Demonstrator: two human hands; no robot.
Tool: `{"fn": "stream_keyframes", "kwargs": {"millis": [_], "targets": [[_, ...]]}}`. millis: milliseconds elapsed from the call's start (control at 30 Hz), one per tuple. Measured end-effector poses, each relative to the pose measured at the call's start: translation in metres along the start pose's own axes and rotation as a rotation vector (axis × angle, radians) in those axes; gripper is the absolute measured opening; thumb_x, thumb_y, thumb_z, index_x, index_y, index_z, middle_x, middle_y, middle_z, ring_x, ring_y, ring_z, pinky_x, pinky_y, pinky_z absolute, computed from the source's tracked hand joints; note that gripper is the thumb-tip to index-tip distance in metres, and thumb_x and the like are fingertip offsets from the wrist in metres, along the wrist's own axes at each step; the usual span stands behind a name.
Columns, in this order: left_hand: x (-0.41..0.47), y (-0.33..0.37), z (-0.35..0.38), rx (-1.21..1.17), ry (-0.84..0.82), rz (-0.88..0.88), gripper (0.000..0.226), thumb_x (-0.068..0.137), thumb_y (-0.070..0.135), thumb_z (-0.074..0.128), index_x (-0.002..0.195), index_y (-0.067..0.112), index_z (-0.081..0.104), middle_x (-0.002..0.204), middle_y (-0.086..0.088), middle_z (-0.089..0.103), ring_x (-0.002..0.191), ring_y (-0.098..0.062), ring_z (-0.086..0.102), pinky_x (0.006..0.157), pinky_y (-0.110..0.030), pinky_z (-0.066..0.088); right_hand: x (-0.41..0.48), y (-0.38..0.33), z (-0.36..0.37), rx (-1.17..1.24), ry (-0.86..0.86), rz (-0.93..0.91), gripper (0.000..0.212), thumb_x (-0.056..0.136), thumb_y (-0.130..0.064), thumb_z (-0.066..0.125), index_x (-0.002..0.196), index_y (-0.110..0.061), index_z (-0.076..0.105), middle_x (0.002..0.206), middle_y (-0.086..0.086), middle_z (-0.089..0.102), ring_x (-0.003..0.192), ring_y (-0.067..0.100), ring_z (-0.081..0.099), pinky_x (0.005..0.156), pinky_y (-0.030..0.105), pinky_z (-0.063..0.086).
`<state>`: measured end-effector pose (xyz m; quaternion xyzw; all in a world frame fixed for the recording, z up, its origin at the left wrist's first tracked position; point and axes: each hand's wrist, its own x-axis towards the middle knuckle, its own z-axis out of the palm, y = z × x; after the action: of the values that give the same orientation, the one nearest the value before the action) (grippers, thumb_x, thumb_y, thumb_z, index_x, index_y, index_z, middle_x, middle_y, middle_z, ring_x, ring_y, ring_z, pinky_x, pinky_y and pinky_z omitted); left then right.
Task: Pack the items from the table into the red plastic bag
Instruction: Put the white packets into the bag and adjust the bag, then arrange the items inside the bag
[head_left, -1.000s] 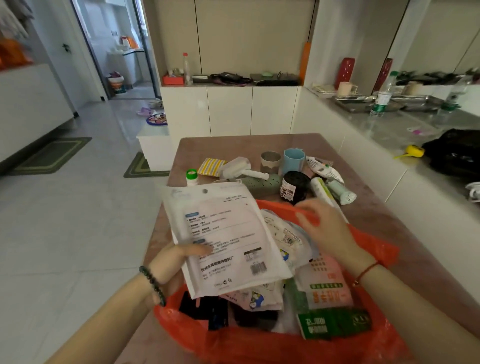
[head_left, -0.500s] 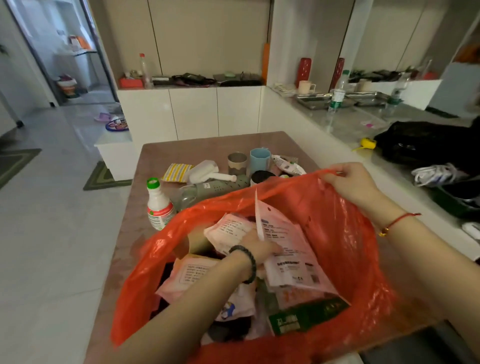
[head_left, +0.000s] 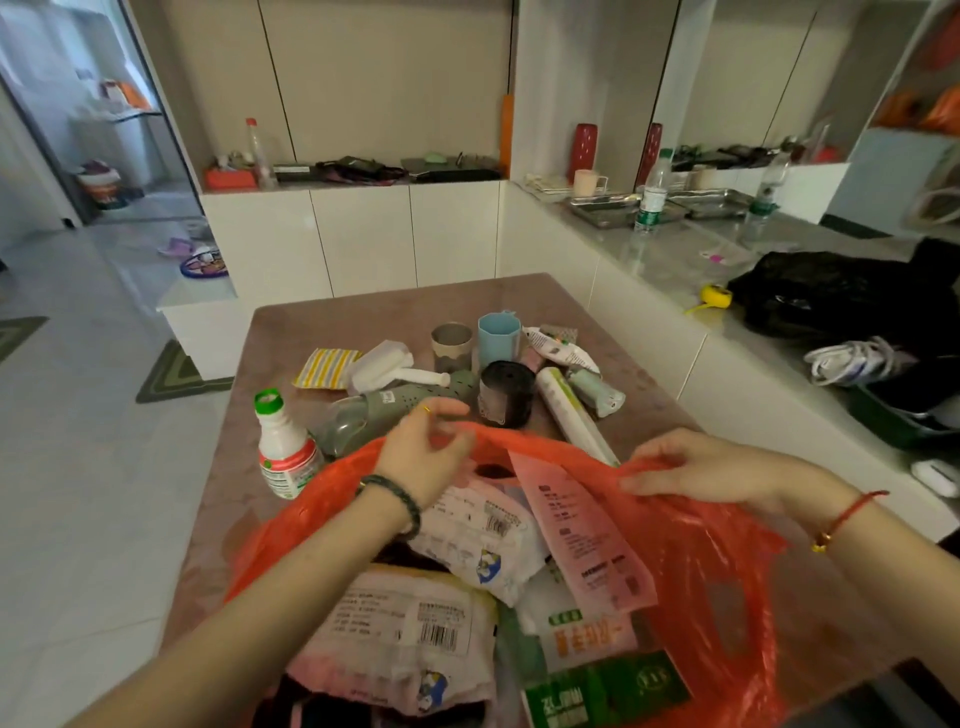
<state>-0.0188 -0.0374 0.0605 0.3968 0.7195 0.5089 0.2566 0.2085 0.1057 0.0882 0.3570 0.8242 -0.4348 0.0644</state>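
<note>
The red plastic bag lies open at the table's near edge, stuffed with several printed packets, among them a pink packet standing on edge. My left hand hovers over the bag's far rim with its fingers apart and nothing in it. My right hand pinches the bag's right rim. Beyond the bag on the brown table lie a green-capped white bottle, a grey-green perforated shoe, a black jar, a blue cup, a grey cup, a striped yellow packet and tubes.
A grey counter runs along the right, carrying a black bag, a yellow tape measure, a water bottle and metal trays. A low white cabinet stands left of the table, beside pale floor.
My left hand let go of the white packet inside the bag and moved up to the far rim. My right hand lowered the bag's rim and still holds it.
</note>
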Motion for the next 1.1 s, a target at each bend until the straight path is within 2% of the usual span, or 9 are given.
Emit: {"fn": "stream_keyframes", "kwargs": {"millis": [100,200,300,433,600,700,833,933,1100], "targets": [[0.03,0.01,-0.016,0.031,0.049,0.138,0.016,0.085,0.008,0.058,0.09,0.023,0.056,0.071,0.005,0.058,0.065,-0.008,0.057,0.068,-0.016,0.05,0.016,-0.002,-0.024,0.254,-0.061,0.014,0.061,0.065,-0.069,0.06,0.106,-0.024,0.066,0.101,0.0,0.073,0.091,0.015,0.068,0.073,0.026,0.055],[0.062,0.012,-0.012,0.179,-0.016,0.144,0.014,0.086,0.011,0.057,0.096,0.021,0.055,0.078,0.01,0.056,0.074,-0.002,0.053,0.065,0.001,0.041,0.066,0.004,-0.034,0.471,0.191,0.047,0.054,0.079,-0.05,0.058,0.123,-0.018,0.053,0.106,0.006,0.067,0.095,0.025,0.065,0.078,0.034,0.054],[0.093,0.004,0.002,0.228,-0.122,0.005,0.023,0.086,0.015,0.058,0.108,0.019,0.053,0.098,0.003,0.059,0.091,-0.011,0.053,0.081,-0.014,0.044,0.128,0.008,-0.032,0.384,0.296,0.094,0.06,0.081,-0.034,0.067,0.134,-0.022,0.041,0.116,0.005,0.055,0.097,0.019,0.057,0.079,0.034,0.053],[0.134,-0.012,0.025,0.267,-0.212,-0.175,0.048,0.086,0.016,0.06,0.13,0.011,0.042,0.122,-0.008,0.054,0.106,-0.015,0.05,0.086,-0.018,0.037,0.206,0.005,-0.022,0.075,0.251,0.018,0.085,0.075,-0.031,0.074,0.143,-0.015,0.026,0.145,0.007,0.037,0.122,0.022,0.046,0.073,0.01,0.046],[0.176,-0.037,0.052,0.25,-0.28,-0.317,0.059,0.085,0.019,0.06,0.136,0.006,0.032,0.135,-0.013,0.048,0.124,-0.022,0.047,0.087,-0.018,0.036,0.291,0.011,-0.004,-0.11,0.24,-0.035,0.101,0.057,-0.053,0.078,0.138,-0.019,0.027,0.139,0.009,0.041,0.128,0.028,0.041,0.104,0.039,0.041],[0.187,-0.045,0.064,0.253,-0.313,-0.353,0.063,0.087,0.022,0.058,0.14,0.008,0.027,0.137,-0.011,0.047,0.122,-0.02,0.048,0.083,-0.018,0.037,0.319,0.02,0.005,-0.231,0.237,-0.015,0.097,0.07,-0.046,0.072,0.145,-0.024,0.016,0.148,0.013,0.022,0.132,0.035,0.032,0.107,0.045,0.037],[0.188,-0.05,0.061,0.228,-0.353,-0.404,0.061,0.088,0.028,0.055,0.14,0.01,0.028,0.133,-0.009,0.05,0.118,-0.02,0.051,0.089,-0.024,0.041,0.319,0.026,0.006,-0.261,0.314,-0.122,0.08,0.068,-0.034,0.076,0.135,-0.021,0.032,0.132,0.012,0.04,0.12,0.031,0.046,0.1,0.039,0.043],[0.174,-0.042,0.046,0.213,-0.428,-0.395,0.056,0.09,0.041,0.047,0.138,0.018,0.03,0.12,-0.001,0.053,0.105,-0.016,0.053,0.081,-0.028,0.046,0.302,0.019,0.0,-0.076,0.466,-0.2,0.072,0.066,-0.031,0.078,0.127,-0.022,0.04,0.127,0.009,0.044,0.117,0.026,0.047,0.098,0.036,0.043],[0.133,-0.018,0.003,0.22,-0.633,-0.298,0.05,0.074,0.064,0.041,0.116,0.039,0.041,0.111,0.013,0.057,0.105,-0.012,0.058,0.092,-0.033,0.047,0.232,-0.033,-0.026,0.34,0.64,-0.446,0.063,0.066,-0.027,0.08,0.119,-0.024,0.048,0.119,-0.002,0.052,0.113,0.018,0.052,0.092,0.024,0.046]]}}
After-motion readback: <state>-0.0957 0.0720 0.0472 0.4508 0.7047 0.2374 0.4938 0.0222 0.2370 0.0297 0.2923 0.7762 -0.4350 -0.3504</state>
